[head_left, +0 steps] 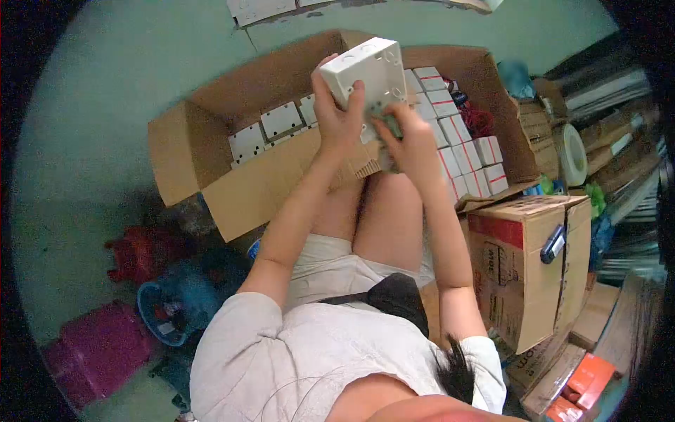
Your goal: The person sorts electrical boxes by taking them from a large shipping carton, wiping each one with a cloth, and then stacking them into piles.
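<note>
A white square plastic electrical back box is held up over the cardboard carton, its hollow side facing right and toward me. My left hand grips it from the left, thumb along the near rim. Close to the lower right corner of the hollow, my right hand is closed with its fingers bent inward. Something small and greenish shows blurred at those fingertips; I cannot make out its kind. Behind my hands, the open carton holds white square boxes with dark holes on the left and small white boxes with red stripes on the right.
A closed carton stands at my right with a dark blue hand-sized object on top. Beyond it are a tape roll and orange boxes. A blue basket, red plastic item and magenta bin stand left.
</note>
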{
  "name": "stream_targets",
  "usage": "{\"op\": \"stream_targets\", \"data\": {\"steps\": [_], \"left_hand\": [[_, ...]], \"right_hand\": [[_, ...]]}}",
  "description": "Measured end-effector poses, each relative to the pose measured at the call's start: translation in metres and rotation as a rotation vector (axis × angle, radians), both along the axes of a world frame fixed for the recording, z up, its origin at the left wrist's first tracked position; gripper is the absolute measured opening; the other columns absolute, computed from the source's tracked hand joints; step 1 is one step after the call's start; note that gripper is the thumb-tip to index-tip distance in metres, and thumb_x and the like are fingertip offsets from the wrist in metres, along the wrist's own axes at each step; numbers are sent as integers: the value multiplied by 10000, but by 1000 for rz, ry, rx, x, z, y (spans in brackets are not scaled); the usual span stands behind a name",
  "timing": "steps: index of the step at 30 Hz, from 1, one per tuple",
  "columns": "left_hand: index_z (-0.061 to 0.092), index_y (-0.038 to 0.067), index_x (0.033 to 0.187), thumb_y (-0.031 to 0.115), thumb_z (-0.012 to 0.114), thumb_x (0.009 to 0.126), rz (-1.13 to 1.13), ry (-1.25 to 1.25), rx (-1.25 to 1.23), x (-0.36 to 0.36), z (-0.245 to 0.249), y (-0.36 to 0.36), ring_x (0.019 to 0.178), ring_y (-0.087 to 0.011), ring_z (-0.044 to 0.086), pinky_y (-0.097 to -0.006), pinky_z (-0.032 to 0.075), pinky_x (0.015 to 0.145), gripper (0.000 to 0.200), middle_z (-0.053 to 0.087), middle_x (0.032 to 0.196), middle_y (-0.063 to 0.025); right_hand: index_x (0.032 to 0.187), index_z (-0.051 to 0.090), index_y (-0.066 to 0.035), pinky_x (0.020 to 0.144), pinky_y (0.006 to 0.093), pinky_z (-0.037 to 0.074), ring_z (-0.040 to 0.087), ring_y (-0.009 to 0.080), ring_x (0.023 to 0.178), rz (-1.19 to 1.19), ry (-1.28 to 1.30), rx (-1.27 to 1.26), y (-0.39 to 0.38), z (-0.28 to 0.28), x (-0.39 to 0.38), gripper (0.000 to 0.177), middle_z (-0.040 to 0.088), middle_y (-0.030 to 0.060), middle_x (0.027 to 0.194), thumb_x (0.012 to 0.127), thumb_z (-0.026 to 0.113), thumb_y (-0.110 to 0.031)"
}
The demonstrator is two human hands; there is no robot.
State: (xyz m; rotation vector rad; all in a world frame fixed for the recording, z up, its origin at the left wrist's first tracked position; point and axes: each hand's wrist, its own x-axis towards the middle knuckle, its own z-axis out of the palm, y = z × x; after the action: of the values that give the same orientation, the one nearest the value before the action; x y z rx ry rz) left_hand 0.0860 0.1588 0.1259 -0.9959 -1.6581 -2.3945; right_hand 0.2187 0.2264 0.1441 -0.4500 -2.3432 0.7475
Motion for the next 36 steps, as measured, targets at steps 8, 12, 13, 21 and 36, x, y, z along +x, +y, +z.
{"op": "stream_targets", "data": {"steps": [8, 12, 13, 21, 36], "left_hand": [[435, 53, 1313, 92, 655, 841, 41, 151, -66, 7, 8, -9, 1036, -214, 613, -340, 506, 850, 522, 607, 1152, -144], [435, 51, 1318, 19, 633, 825, -62, 68, -102, 7, 11, -6, 1147, -204, 512, -363, 407, 995, 532, 541, 1225, -114], [439, 53, 1313, 11, 629, 828, -87, 17, -114, 4, 12, -4, 1147, -200, 512, -360, 408, 992, 523, 542, 1218, -109], [439, 47, 1317, 66, 630, 837, -45, -77, -42, 4, 7, -3, 1060, -193, 564, -327, 457, 911, 517, 574, 1176, -107], [189, 136, 1514, 178, 620, 907, -108, -262, 104, 5, -11, 3, 1017, -217, 558, -329, 460, 875, 746, 505, 1252, -125]], "right_hand": [[1100, 605, -17, 794, 471, 500, 605, 423, 963, -54, -166, 54, 0, 7, 4, 290, 625, 216, 1086, 827, 523, 39], [1138, 608, -93, 725, 422, 549, 656, 300, 836, -40, -165, 237, -16, -25, 3, 349, 638, 113, 1160, 793, 599, -36], [1138, 608, -93, 725, 422, 549, 656, 300, 836, -45, -165, 241, -21, -22, 6, 349, 638, 113, 1160, 793, 599, -36], [1130, 583, -8, 811, 455, 513, 605, 412, 961, -92, -163, 156, -3, -4, 4, 307, 606, 194, 1137, 827, 540, 14], [1095, 517, -21, 639, 369, 522, 616, 191, 689, 36, -106, -974, -12, 14, -3, 251, 624, 79, 914, 871, 574, -118]]}}
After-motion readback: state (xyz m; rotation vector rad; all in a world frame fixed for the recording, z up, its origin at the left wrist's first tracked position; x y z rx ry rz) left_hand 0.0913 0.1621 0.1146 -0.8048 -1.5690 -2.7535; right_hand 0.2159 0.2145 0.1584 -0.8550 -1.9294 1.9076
